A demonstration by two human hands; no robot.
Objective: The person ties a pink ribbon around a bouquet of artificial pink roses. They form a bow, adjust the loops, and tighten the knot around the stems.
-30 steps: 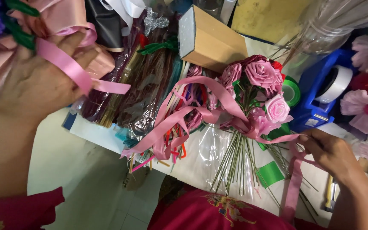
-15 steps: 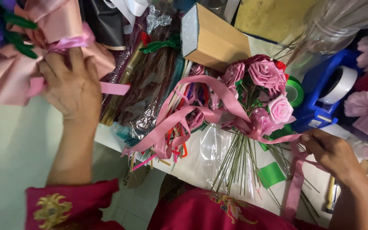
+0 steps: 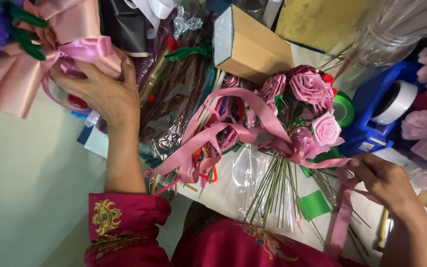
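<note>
Pink satin ribbon (image 3: 253,116) loops across the cluttered table, wound round a bunch of pink fabric roses (image 3: 308,106) on green wire stems; the right hand (image 3: 384,180) pinches one ribbon tail just right of the stems, fingers closed on it; the left hand (image 3: 100,91) grips the ribbon-tied neck of a pink wrapped bouquet (image 3: 50,59) at upper left; a cardboard box (image 3: 253,47) and a blue tape dispenser (image 3: 381,109) lie behind.

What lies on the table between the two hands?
In the head view, between the left hand and right hand: pink ribbon loops and a rose bunch with green stems.
</note>
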